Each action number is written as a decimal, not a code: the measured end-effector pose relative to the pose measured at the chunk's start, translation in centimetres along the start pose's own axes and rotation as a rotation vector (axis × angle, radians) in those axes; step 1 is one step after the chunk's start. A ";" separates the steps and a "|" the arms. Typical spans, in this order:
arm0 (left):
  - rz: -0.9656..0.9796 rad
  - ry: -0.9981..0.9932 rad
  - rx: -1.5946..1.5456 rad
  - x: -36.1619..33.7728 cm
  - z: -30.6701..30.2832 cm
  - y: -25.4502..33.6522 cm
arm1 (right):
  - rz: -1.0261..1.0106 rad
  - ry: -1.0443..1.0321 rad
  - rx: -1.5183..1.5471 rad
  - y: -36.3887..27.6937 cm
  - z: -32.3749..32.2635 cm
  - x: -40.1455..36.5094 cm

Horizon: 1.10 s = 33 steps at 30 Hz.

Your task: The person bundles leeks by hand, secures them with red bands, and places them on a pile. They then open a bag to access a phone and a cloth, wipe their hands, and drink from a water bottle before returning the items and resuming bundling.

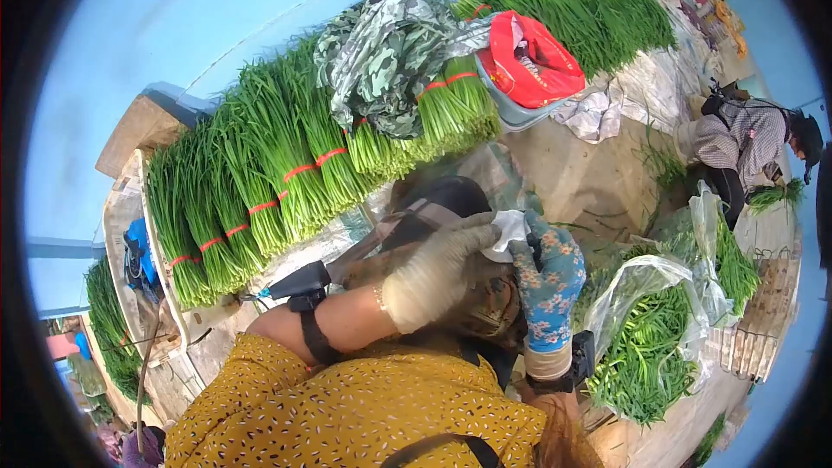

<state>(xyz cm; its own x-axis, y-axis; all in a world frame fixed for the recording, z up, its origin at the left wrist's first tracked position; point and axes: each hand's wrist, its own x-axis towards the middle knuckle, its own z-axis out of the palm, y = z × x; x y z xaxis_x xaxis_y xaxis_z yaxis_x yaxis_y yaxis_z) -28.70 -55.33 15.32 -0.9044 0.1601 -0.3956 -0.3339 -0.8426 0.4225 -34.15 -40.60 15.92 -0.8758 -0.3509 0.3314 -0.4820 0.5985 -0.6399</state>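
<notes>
1. Your left hand (440, 269), in a pale glove (420, 295), pinches a crumpled white piece (510, 232) at its left edge.
2. The white piece sits between the fingertips of both hands.
3. Your right hand (550, 273), in a flowered blue glove (555, 316), has its fingers curled at the piece's right edge; I cannot tell whether they grip it.
4. Beyond your left fingers lie banded green bundles (299, 186), with camouflage cloth (381, 61) over some.
5. Right of your right fingers, a clear plastic bag (663, 267) holds loose greens (641, 355).
</notes>
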 end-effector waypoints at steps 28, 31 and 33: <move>0.054 0.102 -0.263 0.9 -0.9 0.5 | -0.278 0.076 -0.066 2.4 -0.2 -3.3; 0.188 0.148 0.241 -0.6 1.6 3.0 | -0.208 0.096 0.119 2.7 0.1 -4.0; 0.176 0.029 0.056 -0.6 1.2 2.8 | -0.100 0.084 0.254 2.9 0.5 -4.7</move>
<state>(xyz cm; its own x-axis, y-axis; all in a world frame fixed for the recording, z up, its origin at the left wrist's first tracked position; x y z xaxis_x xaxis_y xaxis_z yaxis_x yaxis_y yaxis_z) -29.41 -57.20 17.77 -0.9424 -0.0024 -0.3344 -0.1866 -0.8261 0.5318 -31.39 -37.58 12.20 -0.8285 -0.3317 0.4512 -0.5533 0.3603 -0.7510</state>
